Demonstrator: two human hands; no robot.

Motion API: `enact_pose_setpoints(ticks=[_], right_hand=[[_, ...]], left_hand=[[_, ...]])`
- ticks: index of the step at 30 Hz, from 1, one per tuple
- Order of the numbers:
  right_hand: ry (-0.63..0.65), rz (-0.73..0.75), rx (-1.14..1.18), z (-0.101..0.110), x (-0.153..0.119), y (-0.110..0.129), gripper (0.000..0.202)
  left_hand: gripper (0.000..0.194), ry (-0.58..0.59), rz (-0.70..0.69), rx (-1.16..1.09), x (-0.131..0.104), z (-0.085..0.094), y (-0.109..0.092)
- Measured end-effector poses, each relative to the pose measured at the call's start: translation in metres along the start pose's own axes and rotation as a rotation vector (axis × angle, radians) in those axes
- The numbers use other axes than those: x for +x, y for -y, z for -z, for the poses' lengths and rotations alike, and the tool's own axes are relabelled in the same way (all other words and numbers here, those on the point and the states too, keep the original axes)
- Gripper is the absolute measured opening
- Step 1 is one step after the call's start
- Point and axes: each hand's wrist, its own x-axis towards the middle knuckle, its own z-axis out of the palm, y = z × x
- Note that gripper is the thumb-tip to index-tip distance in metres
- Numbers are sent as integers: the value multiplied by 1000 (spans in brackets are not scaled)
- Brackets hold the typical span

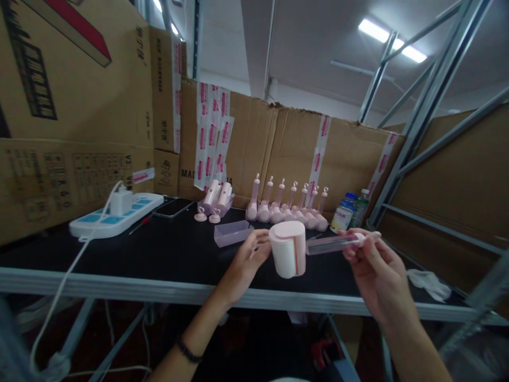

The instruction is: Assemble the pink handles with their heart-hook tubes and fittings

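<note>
- R hand (376, 270) pinches pink ring cap (360, 240) betw. thumb & fingers, out over table's (159, 257) front edge, toward R end.
- Clear tube (332, 244) runs from that cap, near level, its other end at R side of pink-&-white cylindrical unit (288, 249); can't tell from here if joined.
- That unit's up above the front edge, abt mid-table, btwn both hands.
- L hand (252, 254) loosely curled, thumb & fingers apart, tips right at unit's L side; can't tell if it's gripping.
- Lilac plastic tray (233, 233) on tabletop, just beyond L hand.
- Row of 7 pink units w/ upright clear tubes (287, 204) along back edge, R of ctr.
- L of row, nr back edge: 2 pale-pink cylinders (218, 195), tilted; 2 loose ring caps (207, 215) just in front.
- L end: white power strip (95, 223), phone (174, 207).
- Back R corner: blue-capped bottle (344, 213) next to green bottle (360, 206).
- Front R corner: crumpled white cloth (429, 284).
</note>
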Motion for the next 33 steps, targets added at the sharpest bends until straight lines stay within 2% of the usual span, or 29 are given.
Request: enact_pose_setpoints(ticks=[3,6,8,10,13,14,16,20,23,29,33], right_hand=[[-74,-177,162,-5,-2,-21,27],[-44,-276,161,-6,-6,-41,31],[26,-317,37,-4,-7,-50,37],[14,-253,-207,-2,-4,-55,46],[-64,37,-571,-7,4,-49,54],[-27,121,-630,-12,6,-43,54],[166,206,-672,-29,10,-30,50],[577,270,-795,-71,13,-11,50],[805,311,-891,-95,15,-12,52],[1048,266,-950,-118,25,-15,40],[1175,331,-952,-125,35,-8,40]], left_hand=[[53,5,-21,-128,-3,-13,4],[45,-127,-11,-76,-4,-21,7],[33,-229,-24,26,-3,-22,8],[26,-289,-64,109,-1,-20,8],[23,-290,-126,159,0,-15,7],[22,-285,-133,169,1,-13,7],[22,-276,-130,191,1,-12,8],[24,-256,-113,284,-1,-14,7],[20,-244,-141,334,-4,-14,8],[27,-278,-243,361,-7,-3,11],[31,-312,-260,412,-6,2,7]])
